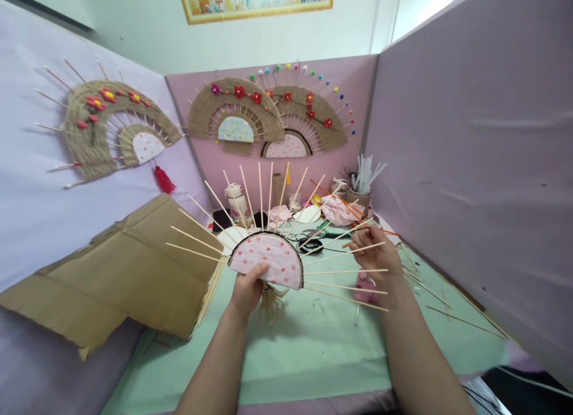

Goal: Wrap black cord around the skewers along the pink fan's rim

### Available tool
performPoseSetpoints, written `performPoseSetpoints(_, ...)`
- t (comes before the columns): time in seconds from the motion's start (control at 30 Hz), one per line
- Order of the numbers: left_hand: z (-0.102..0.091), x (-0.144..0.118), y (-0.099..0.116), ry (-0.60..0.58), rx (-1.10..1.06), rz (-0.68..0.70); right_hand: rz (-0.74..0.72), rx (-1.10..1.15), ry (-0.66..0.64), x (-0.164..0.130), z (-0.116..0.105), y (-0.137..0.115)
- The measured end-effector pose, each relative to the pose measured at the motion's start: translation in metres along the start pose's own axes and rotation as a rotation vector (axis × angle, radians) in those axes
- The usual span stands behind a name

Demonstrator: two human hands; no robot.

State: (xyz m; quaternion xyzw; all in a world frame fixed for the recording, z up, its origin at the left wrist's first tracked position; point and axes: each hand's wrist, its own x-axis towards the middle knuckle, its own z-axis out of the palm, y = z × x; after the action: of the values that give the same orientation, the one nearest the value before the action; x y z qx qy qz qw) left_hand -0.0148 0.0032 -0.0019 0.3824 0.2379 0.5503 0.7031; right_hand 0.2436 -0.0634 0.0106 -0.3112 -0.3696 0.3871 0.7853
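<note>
My left hand (250,286) grips the lower edge of a half-round fan piece (257,254), thumb on its front. Pale pink cloth with small red dots covers the piece, and a dark edging follows its curve. Thin wooden sticks (271,194) fan out from the curved edge. A tan tassel (271,304) hangs below it. Over at the right, my right hand (376,251) is raised behind the stick ends with its fingers pinched on a thin black cord (358,228). More black cord lies in a coil (311,245) on the table behind the fan piece.
Cardboard (134,266) leans at the left. Finished twine fans (237,107) hang on the partitions. Along the back stand a white bottle (236,203), crumpled pink cloth (340,211) and a holder of white sticks (364,179). Loose sticks (430,289) lie at the right on the green tabletop (313,355).
</note>
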Motion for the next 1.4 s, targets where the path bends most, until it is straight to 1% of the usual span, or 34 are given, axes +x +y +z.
performPoseSetpoints(0.17, -0.001, 0.002, -0.001, 0.089, 0.054, 0.025, -0.058, -0.044, 0.036, 0.0, 0.0, 0.0)
performPoseSetpoints(0.37, -0.002, 0.004, -0.002, 0.134, 0.072, 0.03, -0.098, -0.071, 0.025, -0.001, 0.001, 0.002)
performPoseSetpoints(0.5, -0.002, 0.006, -0.002, 0.169, 0.044, 0.097, -0.126, -0.068, 0.043, -0.002, 0.001, 0.004)
performPoseSetpoints(0.6, -0.002, 0.007, -0.002, 0.172, 0.03, 0.13, -0.13, -0.072, 0.046, -0.003, 0.001, 0.005)
performPoseSetpoints(0.73, -0.002, 0.007, -0.001, 0.18, 0.01, 0.138, -0.122, -0.091, 0.069, -0.004, 0.001, 0.003)
performPoseSetpoints(0.9, -0.001, 0.006, -0.001, 0.208, -0.005, 0.149, -0.081, -0.081, 0.033, -0.004, 0.002, 0.002)
performPoseSetpoints(1.03, 0.0, 0.006, -0.003, 0.219, -0.004, 0.167, -0.017, -0.123, 0.069, -0.001, 0.001, 0.006)
performPoseSetpoints(1.17, 0.0, 0.005, -0.004, 0.21, 0.007, 0.201, 0.111, -0.224, 0.108, 0.001, -0.002, 0.016)
performPoseSetpoints(1.27, 0.001, 0.005, -0.003, 0.205, 0.01, 0.227, 0.247, -0.419, 0.046, -0.002, -0.001, 0.021)
performPoseSetpoints(1.33, 0.002, 0.004, -0.003, 0.188, 0.002, 0.213, 0.319, -0.553, -0.03, -0.005, 0.003, 0.021)
performPoseSetpoints(1.4, 0.002, 0.004, -0.002, 0.164, -0.011, 0.201, 0.363, -0.637, -0.118, -0.008, 0.009, 0.021)
